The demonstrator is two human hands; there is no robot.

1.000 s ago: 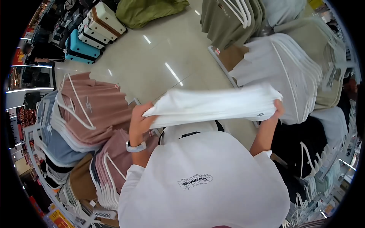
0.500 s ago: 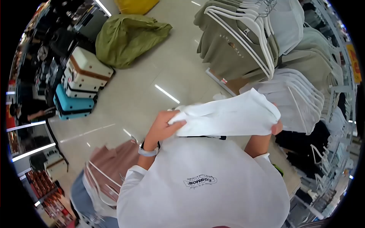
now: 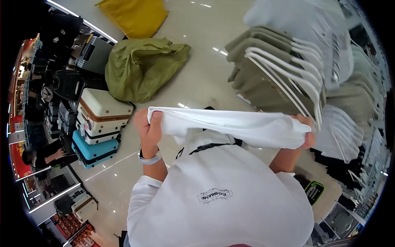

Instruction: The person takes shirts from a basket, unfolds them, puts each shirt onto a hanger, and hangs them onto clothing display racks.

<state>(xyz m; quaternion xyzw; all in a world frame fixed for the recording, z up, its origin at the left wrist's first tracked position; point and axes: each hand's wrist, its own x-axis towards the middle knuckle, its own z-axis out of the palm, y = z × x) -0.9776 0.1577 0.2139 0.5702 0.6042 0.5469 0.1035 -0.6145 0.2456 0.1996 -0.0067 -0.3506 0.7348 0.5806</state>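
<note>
Above the pale floor [image 3: 201, 78], left hand [image 3: 149, 131] and right hand [image 3: 308, 139] grip outstretched white cloth [image 3: 234, 125].

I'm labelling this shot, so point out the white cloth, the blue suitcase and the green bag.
White cloth [image 3: 234, 126]: head view, middle of its stretched length.
Blue suitcase [image 3: 94, 147]: head view, middle of its shell.
Green bag [image 3: 142, 69]: head view, its crumpled middle.

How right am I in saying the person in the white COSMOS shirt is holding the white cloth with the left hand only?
Not quite: the left hand isn't holding it alone. The head view shows the white cloth held out between both hands, with the right hand gripping its other end. The white COSMOS shirt is correct.
</note>
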